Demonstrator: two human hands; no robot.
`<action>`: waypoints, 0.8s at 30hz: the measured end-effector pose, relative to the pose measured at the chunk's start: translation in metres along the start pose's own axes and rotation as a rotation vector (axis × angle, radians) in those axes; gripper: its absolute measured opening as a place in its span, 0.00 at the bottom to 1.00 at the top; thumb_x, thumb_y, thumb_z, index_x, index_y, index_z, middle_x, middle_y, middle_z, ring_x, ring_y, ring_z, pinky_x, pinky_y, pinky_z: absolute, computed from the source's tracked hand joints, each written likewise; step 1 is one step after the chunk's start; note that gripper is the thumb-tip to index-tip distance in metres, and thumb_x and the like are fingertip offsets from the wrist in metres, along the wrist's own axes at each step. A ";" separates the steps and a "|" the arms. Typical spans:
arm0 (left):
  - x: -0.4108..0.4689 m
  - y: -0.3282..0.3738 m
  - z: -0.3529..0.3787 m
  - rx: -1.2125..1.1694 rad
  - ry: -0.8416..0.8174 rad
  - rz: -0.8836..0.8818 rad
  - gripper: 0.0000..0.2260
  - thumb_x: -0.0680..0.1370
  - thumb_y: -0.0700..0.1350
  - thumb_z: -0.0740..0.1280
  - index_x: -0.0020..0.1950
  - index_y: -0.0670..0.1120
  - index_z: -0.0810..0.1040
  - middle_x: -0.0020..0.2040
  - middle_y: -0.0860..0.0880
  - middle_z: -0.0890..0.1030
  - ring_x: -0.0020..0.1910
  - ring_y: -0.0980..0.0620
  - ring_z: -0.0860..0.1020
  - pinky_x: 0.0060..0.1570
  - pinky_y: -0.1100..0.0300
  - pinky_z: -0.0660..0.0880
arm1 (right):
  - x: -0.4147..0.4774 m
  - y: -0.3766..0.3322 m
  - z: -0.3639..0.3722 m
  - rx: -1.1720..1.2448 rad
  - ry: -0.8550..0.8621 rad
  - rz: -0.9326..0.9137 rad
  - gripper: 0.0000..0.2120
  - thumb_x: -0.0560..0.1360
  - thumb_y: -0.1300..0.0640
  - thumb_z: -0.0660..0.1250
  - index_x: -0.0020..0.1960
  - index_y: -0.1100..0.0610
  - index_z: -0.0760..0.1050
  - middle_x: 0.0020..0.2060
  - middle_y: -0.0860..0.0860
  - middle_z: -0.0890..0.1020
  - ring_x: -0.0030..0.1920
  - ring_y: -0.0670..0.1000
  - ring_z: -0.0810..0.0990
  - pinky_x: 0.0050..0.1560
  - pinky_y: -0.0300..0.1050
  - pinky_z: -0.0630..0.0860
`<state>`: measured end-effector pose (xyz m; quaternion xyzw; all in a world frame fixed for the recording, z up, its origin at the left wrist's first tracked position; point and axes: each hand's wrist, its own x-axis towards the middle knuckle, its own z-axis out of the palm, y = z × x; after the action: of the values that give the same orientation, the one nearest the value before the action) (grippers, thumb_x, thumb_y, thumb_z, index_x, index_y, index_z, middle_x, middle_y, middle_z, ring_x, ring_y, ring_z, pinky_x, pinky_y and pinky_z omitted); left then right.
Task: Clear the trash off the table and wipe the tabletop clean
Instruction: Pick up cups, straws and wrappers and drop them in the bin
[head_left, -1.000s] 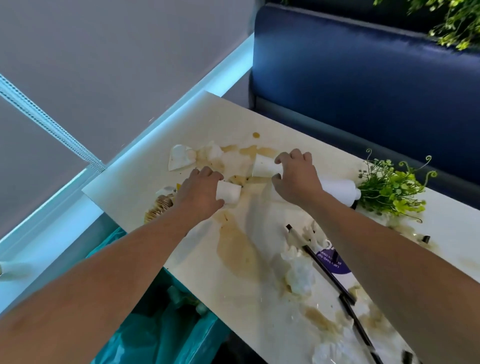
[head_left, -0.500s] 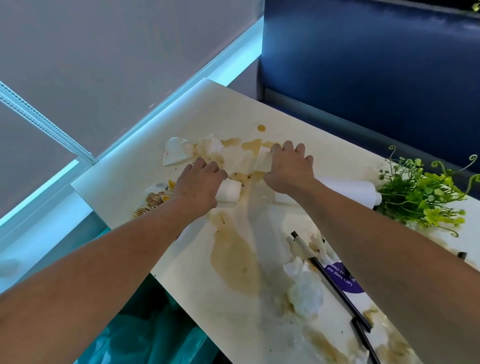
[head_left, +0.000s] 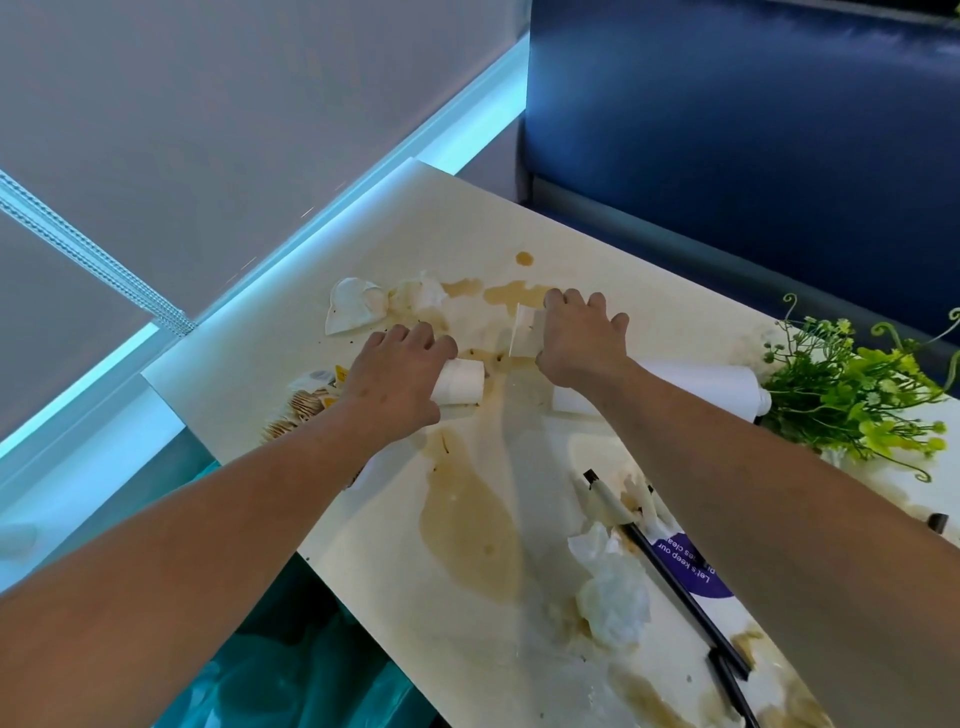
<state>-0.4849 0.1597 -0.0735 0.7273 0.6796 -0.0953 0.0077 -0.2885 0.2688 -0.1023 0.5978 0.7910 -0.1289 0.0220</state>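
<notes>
My left hand (head_left: 400, 379) is curled round a small white paper cup (head_left: 462, 383) that lies on its side near the middle of the table (head_left: 415, 218), its open end turned toward my other hand; I can't tell whether anything is inside it. My right hand (head_left: 579, 338) has its fingers bent over the top of a white paper piece (head_left: 523, 332) standing on edge in a brown spill (head_left: 467, 525) that runs back toward the near edge. A white vase (head_left: 701, 382) lies tipped over under my right forearm, green plant sprigs (head_left: 852, 395) spreading from its mouth toward the right edge. A crushed white lid (head_left: 353, 309) sits toward the left edge, with crackers (head_left: 301, 410) nearer me. A crumpled tissue (head_left: 615, 597) and black straws (head_left: 675, 577) lie near the near edge. Below that edge hangs a teal trash bag (head_left: 291, 675); its contents are hidden
</notes>
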 end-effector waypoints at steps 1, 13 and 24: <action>-0.001 0.000 -0.001 -0.007 0.007 0.001 0.30 0.69 0.52 0.75 0.69 0.54 0.70 0.62 0.50 0.72 0.59 0.46 0.73 0.61 0.51 0.70 | 0.000 0.000 0.000 -0.006 0.000 -0.002 0.27 0.73 0.60 0.68 0.70 0.54 0.64 0.65 0.53 0.70 0.67 0.59 0.66 0.62 0.59 0.66; -0.014 -0.005 -0.026 -0.103 0.111 0.006 0.31 0.69 0.54 0.73 0.72 0.53 0.70 0.62 0.49 0.72 0.58 0.45 0.72 0.58 0.49 0.72 | -0.008 -0.004 -0.019 0.245 0.256 0.059 0.27 0.76 0.47 0.72 0.69 0.53 0.66 0.63 0.52 0.72 0.64 0.57 0.71 0.61 0.59 0.72; -0.065 -0.029 -0.063 -0.522 0.321 -0.153 0.32 0.68 0.53 0.76 0.69 0.52 0.69 0.62 0.52 0.73 0.59 0.51 0.68 0.53 0.57 0.69 | -0.065 -0.027 -0.047 0.556 0.371 0.072 0.31 0.75 0.45 0.73 0.72 0.53 0.65 0.66 0.52 0.72 0.63 0.56 0.71 0.62 0.57 0.74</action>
<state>-0.5093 0.1063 0.0020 0.6534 0.7262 0.1982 0.0797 -0.2897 0.2113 -0.0402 0.6217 0.6944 -0.2280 -0.2815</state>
